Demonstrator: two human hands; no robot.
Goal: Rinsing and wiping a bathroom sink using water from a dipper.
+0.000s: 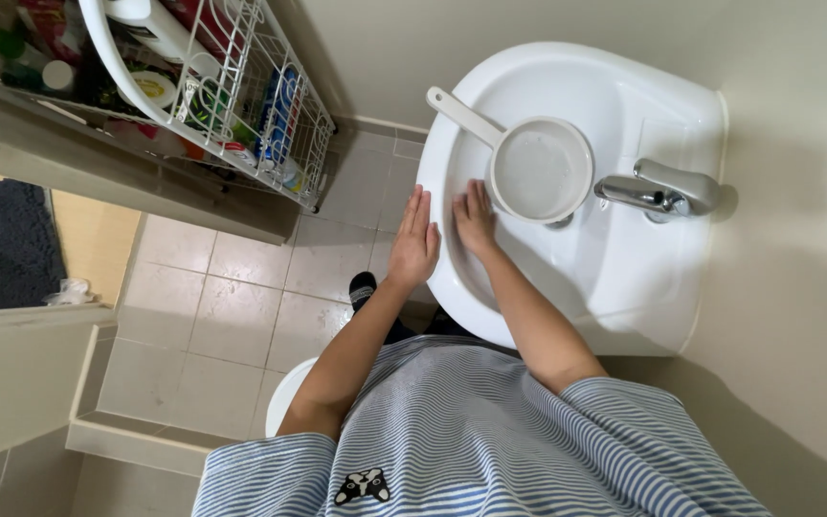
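Both hands lie flat and open, holding nothing: the left hand (415, 241) on the front rim of the white sink (624, 278), the right hand (474, 218) inside the basin, touching a white dipper (538, 169) under the chrome faucet (658, 189). A white wire rack (284, 105) holds colourful bottles and tubes.

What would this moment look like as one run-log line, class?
left hand: flat on sink rim | right hand: inside basin, touching dipper | tap: no water visible | hands: empty
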